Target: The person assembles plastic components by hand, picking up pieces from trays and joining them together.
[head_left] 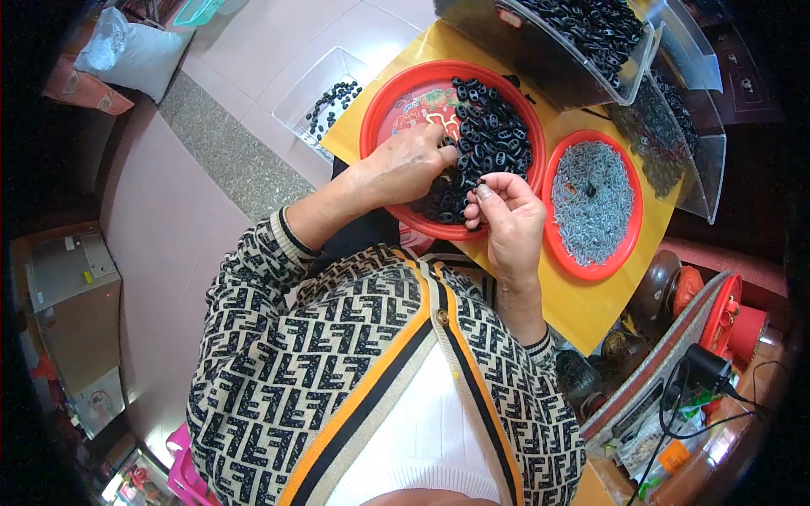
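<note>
Both hands (pixel 460 181) pick black rings (pixel 489 135) from red tray (pixel 380 110).

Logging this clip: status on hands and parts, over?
Left hand on the black rings in the large red tray. Right hand pinches one small black part. Nothing blocking; smaller red tray of grey screws alongside.

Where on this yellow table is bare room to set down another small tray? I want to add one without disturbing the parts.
Bare yellow table shows nearest the person, below the small red tray of grey parts. The large red tray has a free left half. Crowded: the black parts where the left hand and right hand work, and the clear bins behind.
</note>
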The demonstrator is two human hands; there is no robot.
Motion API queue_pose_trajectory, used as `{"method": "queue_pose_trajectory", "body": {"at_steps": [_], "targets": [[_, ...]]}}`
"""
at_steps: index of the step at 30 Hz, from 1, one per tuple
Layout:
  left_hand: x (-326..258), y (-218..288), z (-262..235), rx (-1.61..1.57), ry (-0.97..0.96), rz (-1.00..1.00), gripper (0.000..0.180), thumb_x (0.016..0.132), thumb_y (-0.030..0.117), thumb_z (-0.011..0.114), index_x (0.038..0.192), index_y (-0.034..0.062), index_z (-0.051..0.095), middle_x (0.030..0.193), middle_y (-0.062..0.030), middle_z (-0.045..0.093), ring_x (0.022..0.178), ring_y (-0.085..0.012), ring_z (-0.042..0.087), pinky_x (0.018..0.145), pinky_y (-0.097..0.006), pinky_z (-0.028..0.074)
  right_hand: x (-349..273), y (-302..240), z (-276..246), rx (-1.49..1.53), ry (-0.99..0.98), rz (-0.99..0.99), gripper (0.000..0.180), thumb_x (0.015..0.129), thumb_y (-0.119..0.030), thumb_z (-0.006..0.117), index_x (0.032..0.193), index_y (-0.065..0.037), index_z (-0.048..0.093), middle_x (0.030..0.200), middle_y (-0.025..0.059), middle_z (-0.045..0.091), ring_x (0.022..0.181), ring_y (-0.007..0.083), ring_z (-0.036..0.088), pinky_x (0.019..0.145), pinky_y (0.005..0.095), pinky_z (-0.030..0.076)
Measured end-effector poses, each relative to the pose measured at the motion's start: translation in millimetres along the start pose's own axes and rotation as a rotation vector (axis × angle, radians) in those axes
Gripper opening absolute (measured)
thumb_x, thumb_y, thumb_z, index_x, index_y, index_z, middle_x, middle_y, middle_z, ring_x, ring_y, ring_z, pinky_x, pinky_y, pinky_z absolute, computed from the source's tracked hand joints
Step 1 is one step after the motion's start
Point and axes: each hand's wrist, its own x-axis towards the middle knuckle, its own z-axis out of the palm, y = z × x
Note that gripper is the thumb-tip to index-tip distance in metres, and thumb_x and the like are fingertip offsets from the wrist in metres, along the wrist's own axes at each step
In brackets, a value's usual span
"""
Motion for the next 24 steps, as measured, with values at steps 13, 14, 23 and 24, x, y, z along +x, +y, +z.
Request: {"method": "queue_pose_trajectory", "body": {"at_steps": [13,14,23,24], "targets": [[-36.9,8.9,-5.5,-2.004,0.267,-0.590,0.020,0.075,-0.006,0.056,0.094,-0.0004,0.056,0.081,-0.0076,0.059,0.067,-0.0153,0.060,0.061,-0.025,0.050,-5.3,-8.8,17.2,-0.041,-0.080,0.032,0.005,0.083,-0.002,0.052,0.087,0.000,0.053,0.071,0.0045,0.057,0.058,0.0080,0.053,0.051,0.0186,0.043],[-40.0,9.5,-4.3,-2.023,0.256,-0.592,0.022,0.074,-0.007,0.058,0.095,-0.0003,0.056,0.082,-0.0085,0.059,0.068,-0.0159,0.060,0.063,-0.025,0.050,-5.6,-8.6,19.3,-0.042,-0.081,0.035,0.005,0.083,-0.002,0.052,0.087,0.000,0.053,0.071,0.0045,0.057,0.058,0.0080,0.053,0.051,0.0186,0.043],[-46.4,15.6,-3.2,-2.073,0.245,-0.494,0.026,0.075,-0.004,0.058,0.101,-0.0005,0.055,0.080,-0.0085,0.059,0.070,-0.0149,0.059,0.062,-0.025,0.049,-6.9,-7.8,30.2,-0.143,-0.052,-0.052,0.005,0.081,-0.003,0.057,0.085,-0.001,0.054,0.071,-0.0006,0.055,0.057,0.0030,0.052,0.049,0.0153,0.042],[-46.2,16.2,-3.1,-2.075,0.244,-0.492,0.026,0.075,-0.004,0.058,0.101,-0.0005,0.055,0.080,-0.0085,0.059,0.070,-0.0149,0.059,0.062,-0.025,0.049,-7.4,-8.8,31.4,-0.156,-0.052,-0.066,0.005,0.081,-0.003,0.056,0.085,0.000,0.054,0.071,-0.0006,0.055,0.057,0.0029,0.052,0.049,0.0152,0.042]]}}
